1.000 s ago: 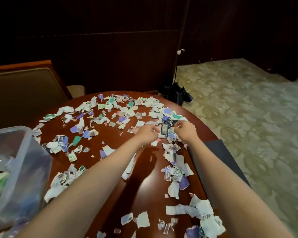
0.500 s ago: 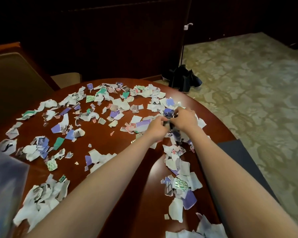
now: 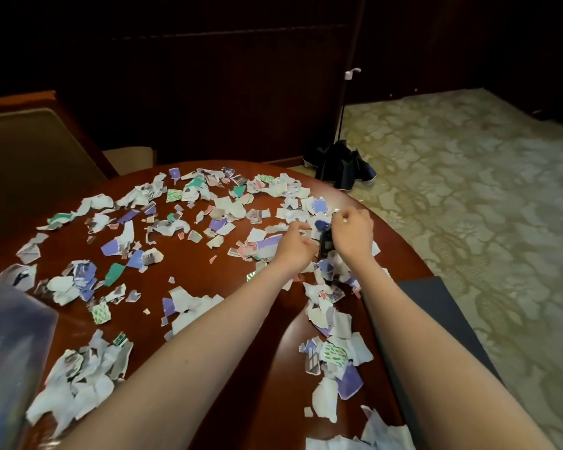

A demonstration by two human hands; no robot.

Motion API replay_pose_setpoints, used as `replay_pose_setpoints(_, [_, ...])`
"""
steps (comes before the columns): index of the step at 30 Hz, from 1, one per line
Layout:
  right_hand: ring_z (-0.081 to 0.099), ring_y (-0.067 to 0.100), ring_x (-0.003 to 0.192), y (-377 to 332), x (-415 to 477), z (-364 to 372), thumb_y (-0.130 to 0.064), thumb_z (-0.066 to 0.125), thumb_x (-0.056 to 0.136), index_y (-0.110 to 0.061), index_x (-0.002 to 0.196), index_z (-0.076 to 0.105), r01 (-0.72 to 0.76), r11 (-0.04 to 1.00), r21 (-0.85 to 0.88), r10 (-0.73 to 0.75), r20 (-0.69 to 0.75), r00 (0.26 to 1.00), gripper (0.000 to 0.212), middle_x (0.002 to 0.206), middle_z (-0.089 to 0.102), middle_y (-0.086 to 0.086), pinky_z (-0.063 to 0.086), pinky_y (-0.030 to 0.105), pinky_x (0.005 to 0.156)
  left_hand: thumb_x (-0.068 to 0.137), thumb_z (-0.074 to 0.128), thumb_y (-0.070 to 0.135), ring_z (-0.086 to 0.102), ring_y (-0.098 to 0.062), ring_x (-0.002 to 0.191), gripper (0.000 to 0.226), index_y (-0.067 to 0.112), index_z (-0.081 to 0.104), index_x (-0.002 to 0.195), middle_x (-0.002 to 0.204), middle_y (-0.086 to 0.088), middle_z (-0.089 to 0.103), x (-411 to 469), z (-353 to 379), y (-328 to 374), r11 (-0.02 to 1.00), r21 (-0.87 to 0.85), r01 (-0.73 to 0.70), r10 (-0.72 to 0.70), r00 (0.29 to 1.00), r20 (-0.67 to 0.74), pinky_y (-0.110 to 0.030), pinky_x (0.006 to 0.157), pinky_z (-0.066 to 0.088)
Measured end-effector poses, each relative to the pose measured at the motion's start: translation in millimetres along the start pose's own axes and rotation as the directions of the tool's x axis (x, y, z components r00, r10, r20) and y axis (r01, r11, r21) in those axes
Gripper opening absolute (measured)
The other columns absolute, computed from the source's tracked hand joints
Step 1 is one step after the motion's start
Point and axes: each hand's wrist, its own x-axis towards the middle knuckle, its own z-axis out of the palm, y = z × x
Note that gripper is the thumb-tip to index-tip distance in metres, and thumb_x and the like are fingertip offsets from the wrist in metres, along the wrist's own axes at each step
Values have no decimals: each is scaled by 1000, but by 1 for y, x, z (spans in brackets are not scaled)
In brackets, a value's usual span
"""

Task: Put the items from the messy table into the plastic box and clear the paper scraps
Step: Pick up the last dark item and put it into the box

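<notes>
Torn white, purple and green paper scraps [image 3: 189, 222] litter a round dark-red wooden table [image 3: 228, 287]. At the table's far right, my left hand [image 3: 294, 245] and my right hand [image 3: 353, 233] meet around a small dark item [image 3: 325, 246] with a blue round part on top. The left hand's curled fingers grip its side. My right hand pinches its upper end, where something small and shiny shows. Scraps lie under both hands. A clear plastic box [image 3: 10, 352] shows blurred at the left edge.
A padded wooden chair [image 3: 30, 151] stands behind the table on the left. A dark grey seat [image 3: 436, 306] sits against the table's right edge. A folded black umbrella [image 3: 342, 167] stands on the patterned carpet beyond the table. Dark panelled walls close off the back.
My hands, slightly apart a second ago, have come together on the dark item. The view has swung right, leaving only an edge of the plastic box in view.
</notes>
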Motion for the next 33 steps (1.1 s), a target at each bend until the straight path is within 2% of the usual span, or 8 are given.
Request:
replay_pose_setpoints(2, [35, 18, 64, -9, -4, -9, -10, 42, 88, -10, 55, 36, -36, 976, 214, 38, -4, 999, 34, 64, 35, 1, 30, 32, 62, 93, 44, 6, 49, -12, 70, 41, 13, 37, 133, 87, -3, 52, -9, -7, 5, 999, -32, -5, 5, 1000, -6, -20, 61, 40])
replay_pose_setpoints(4, [30, 15, 58, -22, -13, -23, -10, 44, 86, -10, 61, 38, -94, 932, 349, 91, 23, 996, 26, 60, 35, 2, 24, 29, 55, 93, 49, 9, 52, -15, 81, 46, 14, 35, 136, 105, -8, 55, -21, -15, 12, 997, -62, -34, 34, 999, -9, -24, 71, 42])
replay_pose_setpoints(7, [37, 16, 61, -48, -29, -44, -13, 47, 87, -4, 71, 56, -140, 857, 497, 112, 87, 990, 20, 64, 47, 10, 28, 29, 53, 89, 58, 11, 51, -19, 97, 57, 20, 32, 139, 129, -10, 47, -43, -27, 25, 989, -103, -102, 104, 994, 18, -27, 79, 42])
replay_pose_setpoints(11, [50, 16, 86, -86, -52, -67, -8, 47, 89, 9, 101, 63, -101, 784, 612, 63, 84, 994, 26, 110, 63, 25, 38, 20, 65, 84, 67, 11, 45, -22, 120, 70, 28, 29, 140, 139, -9, 36, -74, -43, 41, 970, -174, -172, 190, 977, 94, -28, 88, 41])
replay_pose_setpoints(15, [54, 11, 84, -122, -78, -76, -9, 48, 91, -1, 97, 68, -65, 769, 636, 18, 80, 997, 22, 95, 64, 6, 43, 18, 69, 85, 64, 10, 34, -20, 134, 67, 28, 31, 141, 142, -8, 36, -103, -60, 52, 938, -285, -195, 217, 975, 48, -28, 93, 35])
replay_pose_setpoints(22, [61, 21, 105, -166, -129, -66, -16, 53, 93, -12, 95, 70, -108, 740, 663, -17, 179, 984, 17, 102, 66, 5, 52, 35, 83, 91, 55, 18, 53, -25, 114, 29, 25, 51, 119, 126, -10, 57, -146, -106, 42, 825, -562, -58, 78, 997, 12, -47, 94, 41])
replay_pose_setpoints(27, [60, 25, 105, -200, -169, -49, -15, 54, 92, -10, 99, 69, -143, 722, 677, -10, 217, 976, 17, 107, 66, 9, 51, 39, 85, 94, 51, 10, 64, -26, 82, 25, 17, 50, 118, 93, -10, 64, -177, -154, 18, 687, -727, -9, 90, 993, 73, -40, 76, 52])
replay_pose_setpoints(33, [56, 19, 92, -244, -221, -3, -15, 55, 92, -1, 103, 68, -137, 779, 612, -38, 263, 964, 22, 101, 65, 14, 46, 32, 80, 93, 45, 5, 59, -20, 74, 35, 12, 44, 127, 98, -13, 57, -211, -220, -12, 697, -717, 23, -5, 1000, 27, -28, 55, 55])
